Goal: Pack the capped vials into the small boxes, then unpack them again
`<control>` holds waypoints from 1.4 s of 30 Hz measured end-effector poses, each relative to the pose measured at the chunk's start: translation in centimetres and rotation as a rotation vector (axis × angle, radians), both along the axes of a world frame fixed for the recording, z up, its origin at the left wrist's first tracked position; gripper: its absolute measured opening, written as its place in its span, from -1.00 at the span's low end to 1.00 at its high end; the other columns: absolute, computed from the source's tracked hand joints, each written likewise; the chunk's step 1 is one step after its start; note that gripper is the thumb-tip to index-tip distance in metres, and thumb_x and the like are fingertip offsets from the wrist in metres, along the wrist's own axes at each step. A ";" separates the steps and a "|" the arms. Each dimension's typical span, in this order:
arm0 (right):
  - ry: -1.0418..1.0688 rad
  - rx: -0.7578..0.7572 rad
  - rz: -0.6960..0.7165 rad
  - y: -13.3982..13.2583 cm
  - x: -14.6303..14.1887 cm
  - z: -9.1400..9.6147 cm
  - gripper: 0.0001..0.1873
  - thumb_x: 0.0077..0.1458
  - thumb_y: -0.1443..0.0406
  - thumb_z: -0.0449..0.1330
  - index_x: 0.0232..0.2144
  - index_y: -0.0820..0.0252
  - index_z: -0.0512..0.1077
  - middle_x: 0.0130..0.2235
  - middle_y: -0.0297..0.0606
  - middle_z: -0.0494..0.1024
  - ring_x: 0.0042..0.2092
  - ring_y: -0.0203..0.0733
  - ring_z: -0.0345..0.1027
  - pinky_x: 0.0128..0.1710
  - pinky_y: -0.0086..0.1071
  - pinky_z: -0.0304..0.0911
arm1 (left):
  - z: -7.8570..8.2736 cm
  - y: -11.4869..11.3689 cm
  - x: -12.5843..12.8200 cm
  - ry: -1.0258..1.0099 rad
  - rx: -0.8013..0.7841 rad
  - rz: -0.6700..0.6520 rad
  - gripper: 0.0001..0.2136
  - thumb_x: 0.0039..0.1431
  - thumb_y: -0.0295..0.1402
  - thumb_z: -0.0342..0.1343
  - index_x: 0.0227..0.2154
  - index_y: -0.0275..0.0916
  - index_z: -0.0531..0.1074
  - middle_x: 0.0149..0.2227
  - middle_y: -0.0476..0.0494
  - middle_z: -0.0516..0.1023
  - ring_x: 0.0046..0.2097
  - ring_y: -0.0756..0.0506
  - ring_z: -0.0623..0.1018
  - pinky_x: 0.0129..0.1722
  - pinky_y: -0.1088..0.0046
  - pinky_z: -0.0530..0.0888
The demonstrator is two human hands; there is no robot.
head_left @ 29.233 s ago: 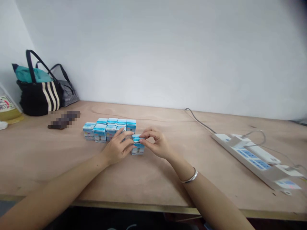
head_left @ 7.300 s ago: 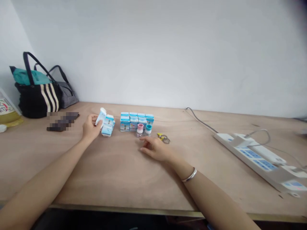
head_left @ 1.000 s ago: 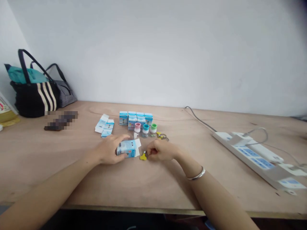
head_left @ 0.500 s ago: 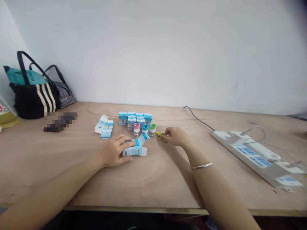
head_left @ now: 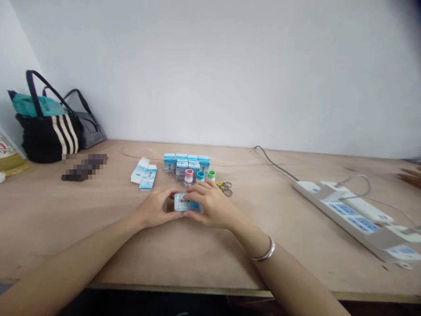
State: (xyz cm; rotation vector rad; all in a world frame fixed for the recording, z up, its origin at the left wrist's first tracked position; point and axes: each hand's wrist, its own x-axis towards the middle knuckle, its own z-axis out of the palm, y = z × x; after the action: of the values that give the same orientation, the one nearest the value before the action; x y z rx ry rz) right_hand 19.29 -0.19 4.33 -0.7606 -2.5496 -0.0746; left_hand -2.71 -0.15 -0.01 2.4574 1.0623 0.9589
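Both my hands meet on one small blue and white box (head_left: 186, 204) lying on the wooden table (head_left: 197, 245). My left hand (head_left: 154, 208) grips its left end, and my right hand (head_left: 210, 206) covers its right end with curled fingers. Just behind stand three little bottles with a pink cap (head_left: 188, 174), a teal cap (head_left: 200, 175) and a green cap (head_left: 211, 174). A row of several boxes (head_left: 186, 162) of the same kind stands behind the bottles. Small metal pieces with a yellow part (head_left: 225, 187) lie right of the bottles.
Flattened boxes (head_left: 144, 175) lie left of the row. Two bags (head_left: 52, 127) stand at the back left, with a blurred dark item (head_left: 83, 166) in front. A white power strip (head_left: 355, 217) with cables lies at the right. Another person's fingers (head_left: 411, 176) show at the right edge.
My right hand left the yellow piece beside the bottles and came back to the box. The box's open flap no longer shows; both hands now hold it.
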 end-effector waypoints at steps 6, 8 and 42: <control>-0.037 -0.007 -0.054 1.0 0.6 -2.0 -0.64 0.02 0.14 0.20 -0.10 0.06 0.46 -0.02 -0.14 0.46 -0.08 -0.03 0.37 -0.10 -0.18 0.19 | -0.1 0.5 0.5 -0.179 -0.221 -0.023 -0.70 0.17 -0.19 -0.01 -0.09 -0.19 0.35 -0.17 -0.08 0.53 -0.18 -0.09 0.52 -0.16 0.37 0.47; 0.009 -0.022 -0.036 1.3 0.8 -2.5 -0.62 0.02 0.14 0.21 -0.09 0.08 0.45 -0.02 -0.12 0.47 -0.07 -0.03 0.38 -0.11 -0.21 0.22 | -0.3 0.9 0.7 -0.231 -0.295 -0.017 -0.72 0.20 -0.22 -0.07 -0.10 -0.20 0.37 -0.21 -0.08 0.53 -0.19 -0.08 0.52 -0.19 0.39 0.47; 0.076 -0.334 -0.055 0.9 1.5 -0.6 -0.78 0.02 0.35 0.10 -0.29 0.19 0.50 -0.40 -0.24 0.55 -0.41 -0.25 0.36 -0.39 -0.42 0.18 | -0.6 0.7 0.4 0.030 0.228 -0.066 -0.80 0.21 -0.36 -0.08 -0.24 -0.22 0.44 -0.35 -0.13 0.52 -0.33 -0.04 0.49 -0.33 0.47 0.43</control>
State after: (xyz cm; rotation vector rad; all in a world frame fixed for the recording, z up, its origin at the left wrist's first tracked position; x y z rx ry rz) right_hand 20.80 0.67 3.77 -0.9374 -2.4987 0.3638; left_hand -2.32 0.56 -0.60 2.6783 0.9199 1.0781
